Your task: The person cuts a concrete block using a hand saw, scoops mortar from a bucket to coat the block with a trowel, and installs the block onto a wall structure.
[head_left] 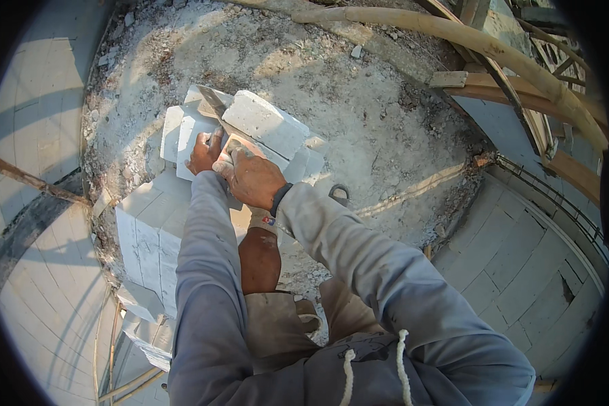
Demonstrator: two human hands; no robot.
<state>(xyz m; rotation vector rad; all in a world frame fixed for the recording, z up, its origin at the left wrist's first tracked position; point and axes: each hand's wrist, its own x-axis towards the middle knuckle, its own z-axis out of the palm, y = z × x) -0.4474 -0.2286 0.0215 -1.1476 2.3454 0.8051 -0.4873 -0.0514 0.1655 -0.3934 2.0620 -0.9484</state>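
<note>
A trowel (213, 103) is gripped by the right hand (249, 177); one white block (191, 139) is pressed flat by the left hand (204, 153).

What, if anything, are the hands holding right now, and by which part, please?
The right hand grips a trowel by its handle, blade pointing away. The left hand presses on a white block, fingers over its top edge.

Open, rubble-strewn grey concrete floor (358, 88) lies from twelve to three o'clock of the hands. Curved bamboo scaffold poles (453, 37) bar the way at one to two o'clock. A stack of pale grey rectangular masonry blocks (149, 230) closes off seven to nine o'clock.
</note>
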